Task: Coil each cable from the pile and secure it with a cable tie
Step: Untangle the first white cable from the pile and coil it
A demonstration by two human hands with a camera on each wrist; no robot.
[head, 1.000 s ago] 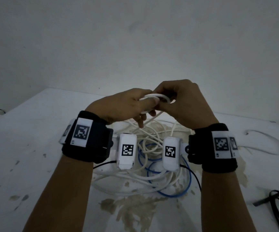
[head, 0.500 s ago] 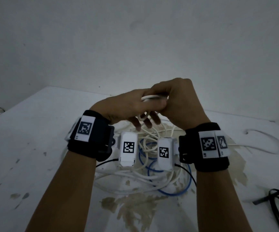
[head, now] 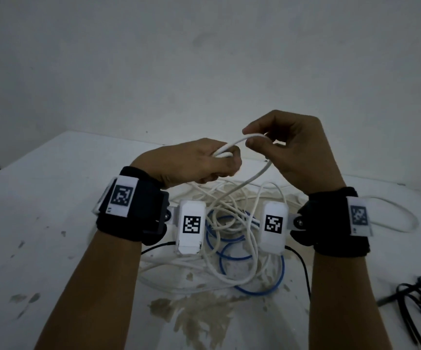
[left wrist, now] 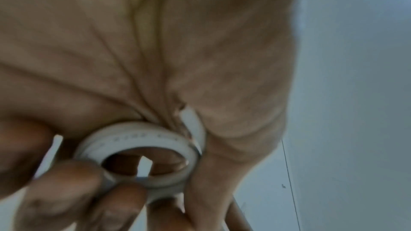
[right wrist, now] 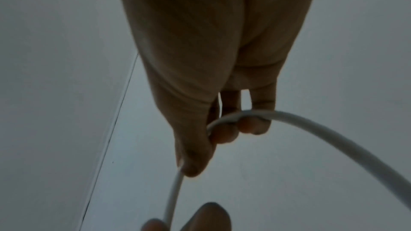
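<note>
- My left hand [head: 191, 162] is raised above the table [head: 40, 223], its fingers [left wrist: 66, 187] curled round a small tight coil [left wrist: 142, 148] of the white cable [head: 229, 145] — the left wrist view shows the loops stacked as a ring against the palm.
- My right hand [head: 295, 152] sits just beside it and slightly higher, thumb and fingers pinching the same white cable where it arcs out of the coil.
- From that pinch the cable drops down into the pile [head: 229, 236] of tangled white and blue cables, lying on the table beneath both wrists.
- A bundle of black cables [head: 418, 304] lies well apart at the table's right edge.
- One white loop [head: 406, 215] trails out past my right wrist.
</note>
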